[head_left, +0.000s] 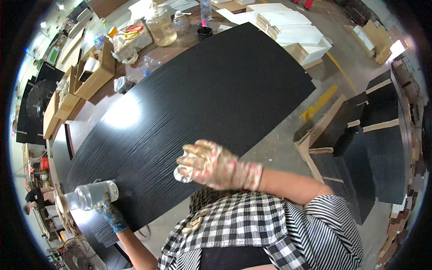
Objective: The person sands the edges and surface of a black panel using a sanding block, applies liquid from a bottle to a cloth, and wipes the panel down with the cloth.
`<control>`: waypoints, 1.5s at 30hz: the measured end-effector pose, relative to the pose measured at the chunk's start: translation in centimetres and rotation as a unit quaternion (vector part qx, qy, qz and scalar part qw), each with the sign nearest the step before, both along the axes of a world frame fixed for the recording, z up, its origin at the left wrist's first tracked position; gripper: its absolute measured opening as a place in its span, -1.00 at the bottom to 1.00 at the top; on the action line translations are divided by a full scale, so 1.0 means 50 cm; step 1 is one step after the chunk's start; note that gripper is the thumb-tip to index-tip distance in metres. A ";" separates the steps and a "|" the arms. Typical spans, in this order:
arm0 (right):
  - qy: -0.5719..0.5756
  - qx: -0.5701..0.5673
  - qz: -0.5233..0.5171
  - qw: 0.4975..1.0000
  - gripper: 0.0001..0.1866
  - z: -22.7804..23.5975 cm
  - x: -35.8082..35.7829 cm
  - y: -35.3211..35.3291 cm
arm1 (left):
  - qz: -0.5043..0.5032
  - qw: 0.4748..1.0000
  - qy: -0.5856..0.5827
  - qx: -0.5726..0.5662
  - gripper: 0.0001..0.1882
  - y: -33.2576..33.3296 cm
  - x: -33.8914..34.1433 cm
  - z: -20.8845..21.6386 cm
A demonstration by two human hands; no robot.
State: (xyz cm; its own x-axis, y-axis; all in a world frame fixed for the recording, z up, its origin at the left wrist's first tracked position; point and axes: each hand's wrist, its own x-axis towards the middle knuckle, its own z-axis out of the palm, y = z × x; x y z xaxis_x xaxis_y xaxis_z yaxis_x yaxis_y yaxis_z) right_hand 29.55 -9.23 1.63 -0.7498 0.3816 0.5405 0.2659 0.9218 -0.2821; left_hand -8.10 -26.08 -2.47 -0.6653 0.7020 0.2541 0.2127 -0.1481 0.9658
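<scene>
My left hand [111, 215], in a blue patterned glove, grips a clear plastic bottle [92, 196] tipped on its side above the near left end of a large black panel [216, 94]. The panel has a fine wood-grain surface and lies slantwise on the table. Over the panel's near edge is my right hand [213, 165], in a pale glove with red spots. Its fingers are bent around a white wad that looks like cloth [182, 174], pressed on or just above the panel.
Beyond the panel stand a jar of yellowish liquid [161, 29], a wrapped block with scissors [130, 40] and open cardboard boxes [96, 72]. More black panels [360, 153] are stacked at right, white boards [288, 24] at the far right. A fan [78, 254] stands at lower left.
</scene>
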 end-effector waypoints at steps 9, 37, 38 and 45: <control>-0.059 -0.072 -0.533 0.841 -0.75 -0.040 0.612 0.300 | 0.007 1.000 0.030 -0.003 -0.38 0.012 0.028 0.018; -0.223 0.173 -0.523 0.804 -0.68 -0.142 0.431 0.699 | 0.056 0.997 0.057 -0.002 -0.11 -0.003 0.000 -0.024; -0.121 0.085 -0.503 0.852 -0.67 -0.139 0.385 0.684 | 0.057 0.997 0.046 0.005 -0.14 0.005 0.013 -0.016; 0.010 0.059 -0.198 0.978 -0.64 -0.070 -0.072 0.514 | 0.003 0.957 -0.263 0.122 -0.36 0.005 0.049 -0.018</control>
